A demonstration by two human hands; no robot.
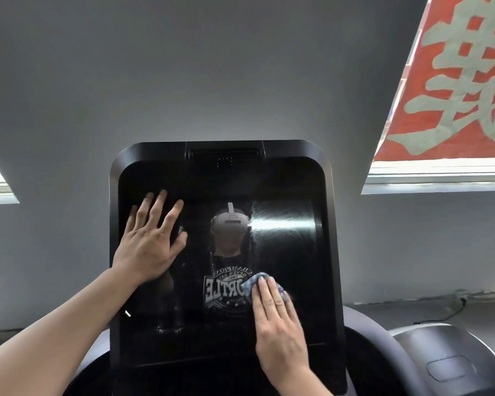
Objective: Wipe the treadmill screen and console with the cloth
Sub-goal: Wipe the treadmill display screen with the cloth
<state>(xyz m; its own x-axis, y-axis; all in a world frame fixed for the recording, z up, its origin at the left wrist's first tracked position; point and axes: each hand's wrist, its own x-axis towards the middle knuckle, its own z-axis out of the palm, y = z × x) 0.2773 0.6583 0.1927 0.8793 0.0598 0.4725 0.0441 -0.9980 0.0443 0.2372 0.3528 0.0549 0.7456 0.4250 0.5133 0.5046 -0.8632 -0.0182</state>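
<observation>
My right hand (pixel 277 318) pressed the cloth (pixel 256 282) flat-fingered on the screen (pixel 283 252); my left hand (pixel 152 238) lay open, bare on the glass beside it, and I judged that palm would leave fresh smudges

- Treadmill screen (pixel 283 252): glossy black, glass-like, mirror-smooth, faintly streaked and smudged.
- Screen frame (pixel 115 178): smooth dark plastic, satin sheen.
- Cloth (pixel 250 282): soft blue-grey fabric, matt, slightly nubbly, bunched under right hand (pixel 277 324).
- Console (pixel 446 355): grey plastic, smooth, semi-matt.
- Wall (pixel 183 81): painted grey, matt, even.
- Banner (pixel 455 81): red, matt, with pale lettering.
</observation>
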